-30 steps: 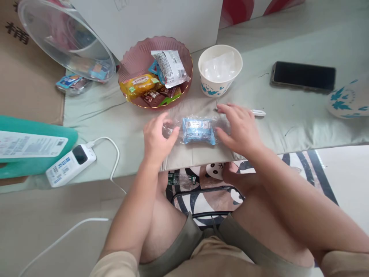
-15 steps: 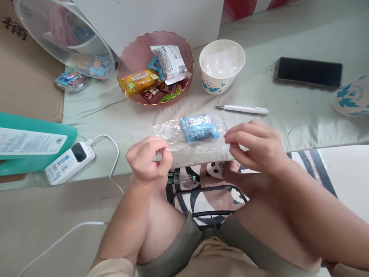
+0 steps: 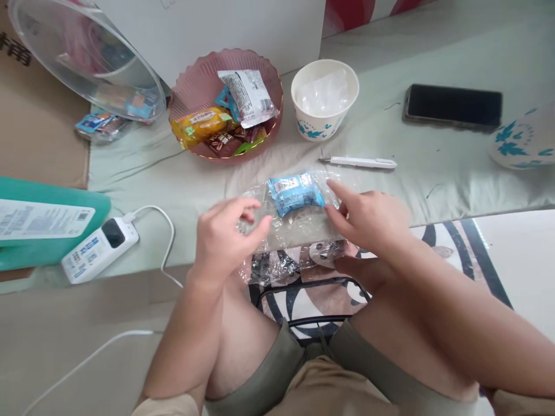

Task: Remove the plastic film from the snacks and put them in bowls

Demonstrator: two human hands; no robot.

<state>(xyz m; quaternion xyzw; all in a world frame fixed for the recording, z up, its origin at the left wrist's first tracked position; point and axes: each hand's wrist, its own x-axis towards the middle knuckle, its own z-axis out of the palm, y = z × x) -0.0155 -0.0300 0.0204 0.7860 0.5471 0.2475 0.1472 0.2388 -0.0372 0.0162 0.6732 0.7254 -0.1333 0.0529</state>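
A small blue snack packet lies on a crinkled sheet of clear plastic film, whose near part hangs over the table's front edge. To the left of the packet is my left hand, its thumb and fingers apart with nothing held between them. On the other side, my right hand has thumb and index finger spread, their tips close to the packet's right end and over the film. Whether those fingertips touch the film or packet I cannot tell.
Behind the film stand a pink bowl of wrapped snacks and a paper cup with clear plastic inside. A white craft knife, phone and another paper cup lie rightward. At left are a power bank and green jug.
Both hands have opened from pinched fingers. The near part of the film has come down over the table edge. My right hand has moved slightly left, nearer the packet.
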